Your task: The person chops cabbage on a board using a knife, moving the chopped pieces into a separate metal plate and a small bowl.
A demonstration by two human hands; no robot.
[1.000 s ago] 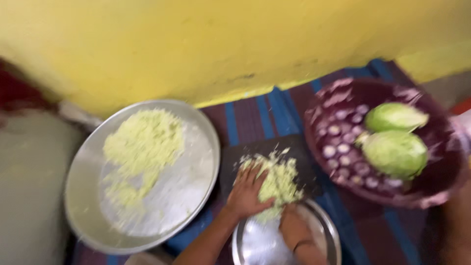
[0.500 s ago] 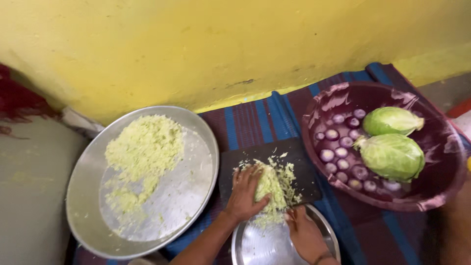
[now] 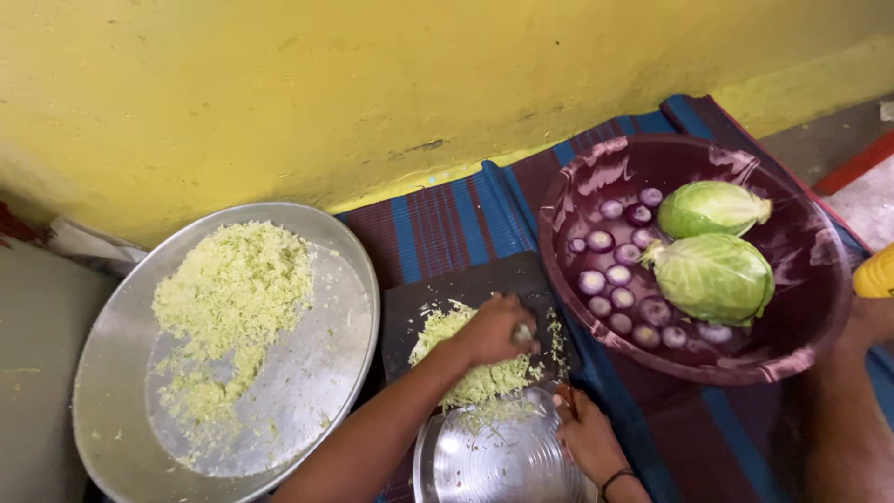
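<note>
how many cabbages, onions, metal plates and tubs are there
cabbages: 2
onions: about 13, some half hidden
metal plates: 2, a large one and a small one
tubs: 1
total: about 18

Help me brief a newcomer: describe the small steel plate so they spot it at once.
On the striped mat below the yellow wall, find the black cutting board. The small steel plate sits at its near edge, under the right hand; unlike the big tray, it is nearly bare.
</note>
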